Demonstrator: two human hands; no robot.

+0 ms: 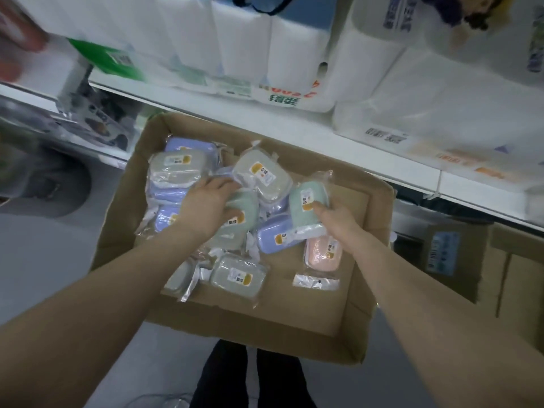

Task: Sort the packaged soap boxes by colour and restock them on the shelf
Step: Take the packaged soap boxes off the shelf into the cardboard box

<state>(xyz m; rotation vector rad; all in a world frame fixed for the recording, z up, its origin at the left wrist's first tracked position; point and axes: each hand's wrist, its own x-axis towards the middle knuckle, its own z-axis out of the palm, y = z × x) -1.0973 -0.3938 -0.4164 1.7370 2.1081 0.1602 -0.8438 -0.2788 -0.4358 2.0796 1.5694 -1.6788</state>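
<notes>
— Hands first: what are they doing?

— Right hand is closed around a mint-green soap box, held tilted just above the cardboard box. Left hand lies palm-down on another green soap box in the pile; its fingers curl over the pack, but I cannot tell whether it truly grips.

— And the other packs?

— All inside the carton, wrapped in clear plastic: a lilac soap box just beside the right hand, a pink soap box below it, a grey soap box near the front, more grey and lilac ones heaped at the back left.

— The shelf?

— White shelf runs just behind the carton, stacked with tissue packs.
</notes>
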